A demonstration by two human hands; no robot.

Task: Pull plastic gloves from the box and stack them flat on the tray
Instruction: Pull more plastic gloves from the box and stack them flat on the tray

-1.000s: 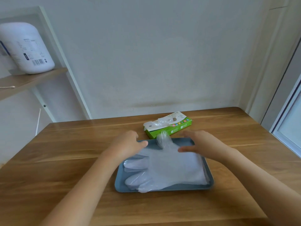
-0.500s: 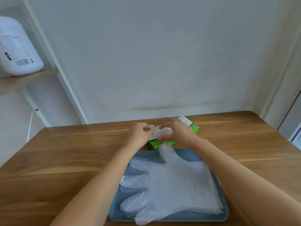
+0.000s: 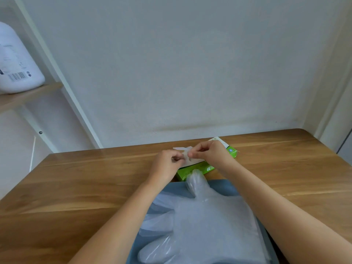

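Both hands have left the stack, where they lay a second ago, and now meet over the box, while the tray sits lower and larger in view. Thumb and forefinger of the right hand are pressed together on a pale wisp of film, the new glove, and the other fingers are curled in behind them. On the left hand the fingertips are curled in too and seem to pinch the same film at its nearer end, though blur keeps the exact hold unclear. Only a small crumpled part of the new glove shows, between the two hands and just above the white top of the green box.

Nearer the person, the box touches or nearly touches the far rim of the blue-grey tray. A stack of gloves lies flat on the tray, thumb pointing towards the box and fingers fanned to the left, some past the tray's left edge. Tray and box rest on a wooden table. At far left a white container stands on a shelf.
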